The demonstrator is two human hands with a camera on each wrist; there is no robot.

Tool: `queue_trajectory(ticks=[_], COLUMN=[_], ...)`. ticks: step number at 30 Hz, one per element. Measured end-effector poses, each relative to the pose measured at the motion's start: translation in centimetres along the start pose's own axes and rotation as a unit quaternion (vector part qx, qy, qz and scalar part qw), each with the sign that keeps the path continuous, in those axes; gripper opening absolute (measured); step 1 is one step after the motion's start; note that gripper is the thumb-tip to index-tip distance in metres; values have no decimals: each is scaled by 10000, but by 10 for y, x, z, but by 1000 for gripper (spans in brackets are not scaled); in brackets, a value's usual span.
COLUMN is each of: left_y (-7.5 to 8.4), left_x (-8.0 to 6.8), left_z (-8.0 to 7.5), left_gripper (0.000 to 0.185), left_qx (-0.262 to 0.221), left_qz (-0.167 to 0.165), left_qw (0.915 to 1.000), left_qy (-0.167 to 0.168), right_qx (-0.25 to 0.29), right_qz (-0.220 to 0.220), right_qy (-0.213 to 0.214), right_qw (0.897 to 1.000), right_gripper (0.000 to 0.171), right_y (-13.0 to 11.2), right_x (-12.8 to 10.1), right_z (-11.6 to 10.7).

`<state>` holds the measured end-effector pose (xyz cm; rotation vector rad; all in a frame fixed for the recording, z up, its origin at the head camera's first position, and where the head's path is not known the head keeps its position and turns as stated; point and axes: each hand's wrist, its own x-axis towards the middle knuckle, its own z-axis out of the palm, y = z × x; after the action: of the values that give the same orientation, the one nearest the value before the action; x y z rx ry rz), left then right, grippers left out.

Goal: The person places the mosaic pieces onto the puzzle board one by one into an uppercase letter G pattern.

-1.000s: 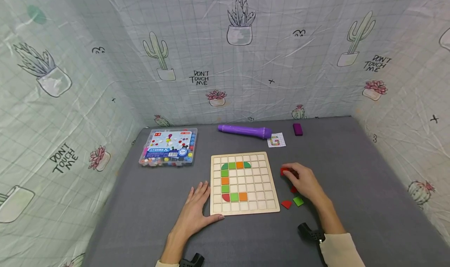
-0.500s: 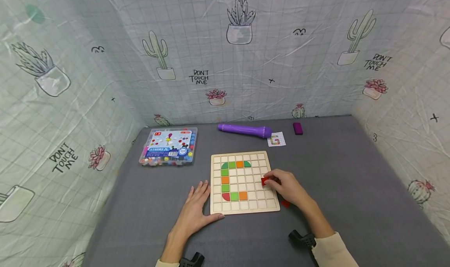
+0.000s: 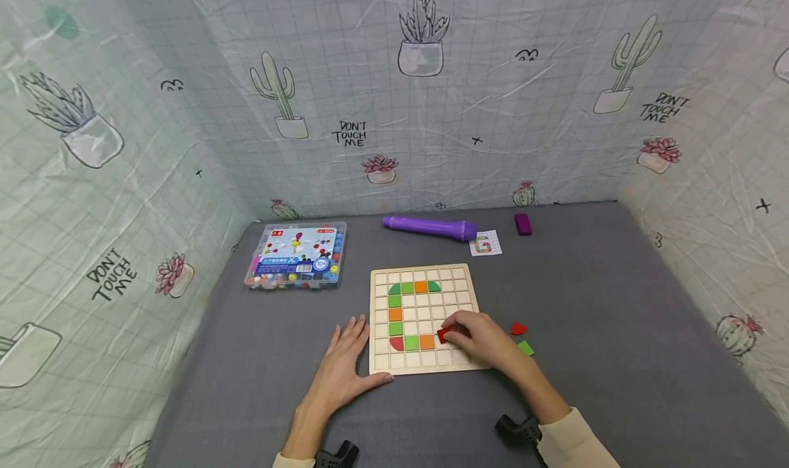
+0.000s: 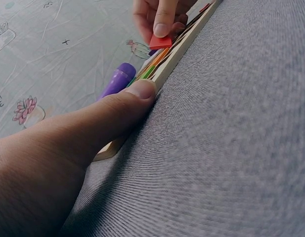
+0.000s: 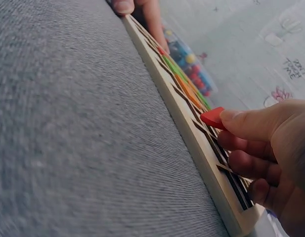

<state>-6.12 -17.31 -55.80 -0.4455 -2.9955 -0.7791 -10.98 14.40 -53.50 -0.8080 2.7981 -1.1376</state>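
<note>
A wooden grid board (image 3: 425, 364) lies on the grey table, with green, orange and red tiles set in a C-shaped run. My left hand (image 3: 335, 372) rests at its near left corner, fingers extended along the left side and thumb on the front edge. Over the lower right part of the board, my right hand (image 3: 483, 341) pinches a small red tile (image 5: 213, 117) between thumb and fingers. In the head view that tile is just right of the lower orange tile (image 3: 427, 342). The left wrist view shows the red tile tilted above the board surface.
Loose on the table right of the board lie a red tile (image 3: 518, 329) and a green tile (image 3: 525, 348). Behind stand a purple microphone-shaped stick (image 3: 429, 227), a pattern card (image 3: 485, 243), a purple block (image 3: 522, 225) and a clear box of beads (image 3: 296, 257).
My right hand has carried the red tile leftward and nearer, from the table right of the board to over its lower row. My left hand has stayed put.
</note>
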Motion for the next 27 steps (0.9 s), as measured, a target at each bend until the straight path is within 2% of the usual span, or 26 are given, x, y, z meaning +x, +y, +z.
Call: queue_trajectory(ticks=[7,15,27], left_y=[0,0,1], left_x=[-1,-1,0], left_z=[1,1,0], left_gripper=[110,111,111], left_qx=[72,68,89], left_qz=[10,-7,42], left_qw=[10000,10000,9999], left_qy=[25,3,82], right_qx=[-12,-124,-189], right_qz=[-502,-1072,-1041], right_qy=[110,510,532], right_qw=[9987,9929,9930], right_gripper=[7,9,11], right_y=[0,4,2], right_x=[-1,-1,-2], right_z=[5,9,10])
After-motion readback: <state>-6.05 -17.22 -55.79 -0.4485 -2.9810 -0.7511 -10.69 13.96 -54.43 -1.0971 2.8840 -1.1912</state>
